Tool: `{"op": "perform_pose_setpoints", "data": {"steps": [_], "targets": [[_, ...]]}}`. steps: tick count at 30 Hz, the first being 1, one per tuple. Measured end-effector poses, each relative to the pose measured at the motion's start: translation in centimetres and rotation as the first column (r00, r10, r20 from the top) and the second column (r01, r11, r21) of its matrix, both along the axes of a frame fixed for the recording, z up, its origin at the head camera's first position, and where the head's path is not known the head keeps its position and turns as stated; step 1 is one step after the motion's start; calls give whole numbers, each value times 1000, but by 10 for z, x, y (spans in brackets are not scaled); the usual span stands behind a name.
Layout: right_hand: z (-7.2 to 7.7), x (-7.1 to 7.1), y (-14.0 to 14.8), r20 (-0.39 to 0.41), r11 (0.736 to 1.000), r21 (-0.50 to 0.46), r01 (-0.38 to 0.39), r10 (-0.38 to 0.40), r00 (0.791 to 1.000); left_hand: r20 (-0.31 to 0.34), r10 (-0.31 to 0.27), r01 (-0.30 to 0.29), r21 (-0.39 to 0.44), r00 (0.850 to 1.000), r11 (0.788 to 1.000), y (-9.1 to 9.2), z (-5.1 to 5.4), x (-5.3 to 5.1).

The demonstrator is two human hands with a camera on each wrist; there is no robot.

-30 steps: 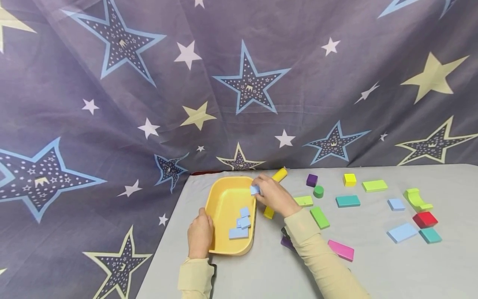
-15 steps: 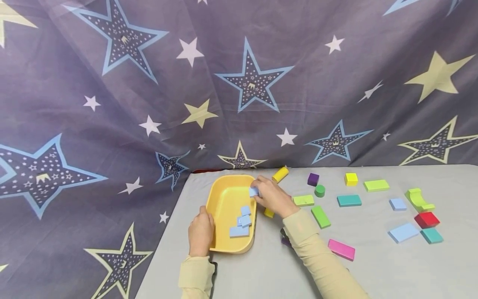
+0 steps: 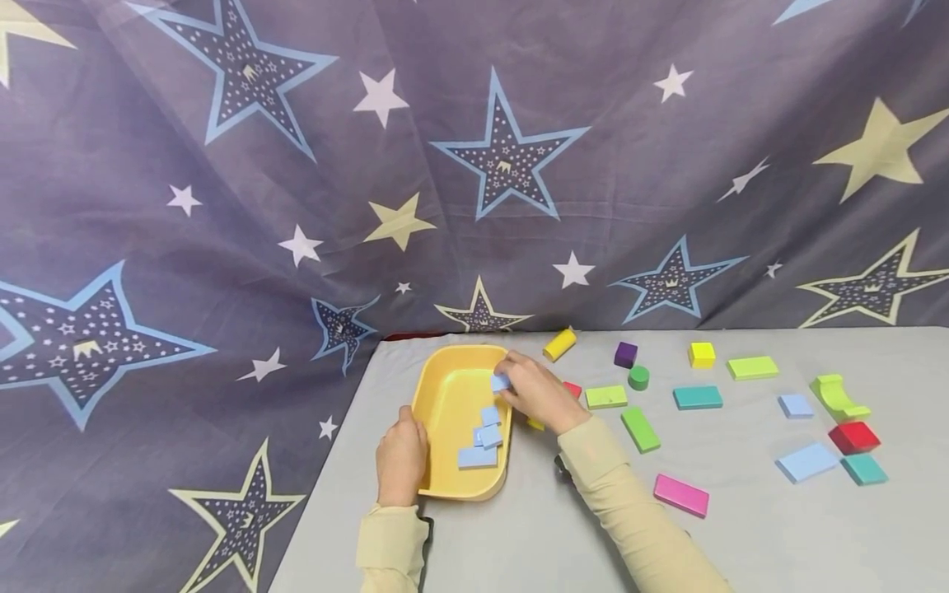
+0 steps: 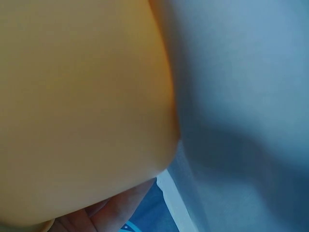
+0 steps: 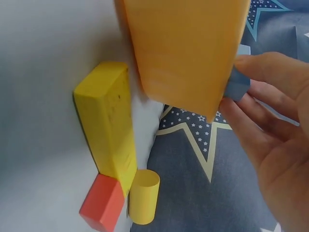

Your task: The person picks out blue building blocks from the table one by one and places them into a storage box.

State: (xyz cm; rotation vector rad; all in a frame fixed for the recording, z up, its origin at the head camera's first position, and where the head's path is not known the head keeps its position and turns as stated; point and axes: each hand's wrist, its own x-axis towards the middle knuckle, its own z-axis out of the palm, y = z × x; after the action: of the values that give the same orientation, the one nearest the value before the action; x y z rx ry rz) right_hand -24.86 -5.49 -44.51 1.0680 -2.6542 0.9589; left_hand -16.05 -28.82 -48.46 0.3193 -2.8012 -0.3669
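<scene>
Blue block (image 3: pixel 500 383) in right hand (image 3: pixel 543 392), at yellow tray (image 3: pixel 445 408) rim, room inside

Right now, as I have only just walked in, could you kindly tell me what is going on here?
A person is working with a yellow tray on a grey-covered table. The left hand grips the tray's left side, while the right hand pinches a small light blue block at its right rim. A few light blue pieces lie inside. To the right, blocks of various colours are spread out, including two light blue slabs.
</scene>
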Motion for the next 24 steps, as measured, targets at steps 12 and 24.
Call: {"op": "perform_pose_setpoints", "data": {"steps": [12, 24], "targets": [[-6, -2, -6, 53, 999, 29, -20, 18, 998, -16, -2, 2, -1, 1000, 1000, 0, 2, -1], [-13, 0, -19, 23, 991, 127, -38, 35, 999, -17, -1, 1, 0, 1000, 1000, 0, 0, 0]]}}
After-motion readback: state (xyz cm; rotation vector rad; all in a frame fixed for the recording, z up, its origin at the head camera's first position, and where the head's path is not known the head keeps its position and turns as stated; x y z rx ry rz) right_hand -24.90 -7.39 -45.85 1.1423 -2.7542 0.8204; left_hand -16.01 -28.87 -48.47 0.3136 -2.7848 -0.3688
